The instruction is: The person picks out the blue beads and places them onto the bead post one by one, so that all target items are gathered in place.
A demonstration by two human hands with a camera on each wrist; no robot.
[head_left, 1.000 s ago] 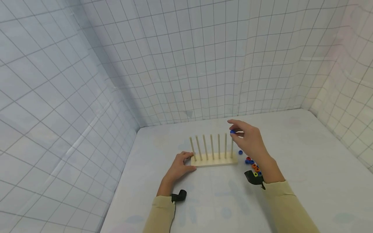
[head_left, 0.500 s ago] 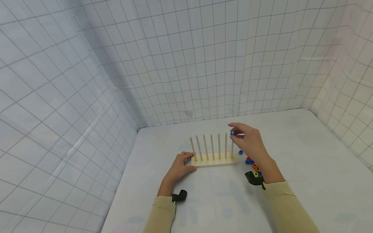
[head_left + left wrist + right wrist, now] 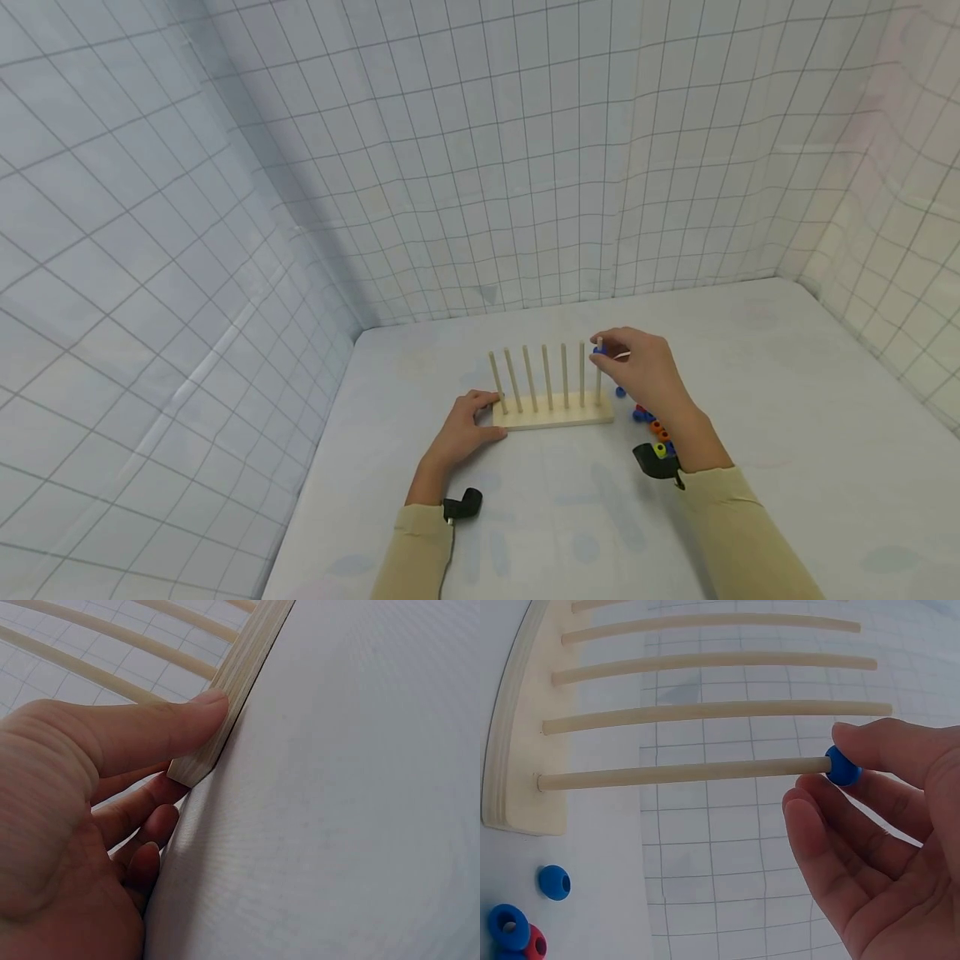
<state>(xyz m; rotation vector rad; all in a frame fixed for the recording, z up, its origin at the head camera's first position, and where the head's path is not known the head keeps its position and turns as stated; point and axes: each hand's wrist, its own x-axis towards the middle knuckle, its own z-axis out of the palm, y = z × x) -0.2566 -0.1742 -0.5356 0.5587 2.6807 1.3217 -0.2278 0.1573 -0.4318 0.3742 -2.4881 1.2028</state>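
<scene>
A pale wooden peg rack (image 3: 558, 417) with several upright pegs stands on the table. My left hand (image 3: 459, 429) grips its left end, the thumb on the front edge and fingers behind, as the left wrist view shows. At the rightmost peg (image 3: 690, 772), my right hand (image 3: 637, 362) pinches a blue bead (image 3: 844, 766) between thumb and fingers. That bead is threaded on the peg just below its top, and the peg tip pokes out above it in the head view. The other pegs carry no beads.
Right of the rack lies a loose blue bead (image 3: 554, 883). Beyond it several blue, red, orange (image 3: 657, 427) and yellow-green (image 3: 660, 450) beads lie in a cluster, partly hidden by my right wrist. Gridded white cloth (image 3: 525, 167) walls the table at the back and sides.
My right hand has moved slightly down with the blue bead, from the rightmost peg's tip to just below it. The index finger has curled in closer. My left hand stays at the rack's end.
</scene>
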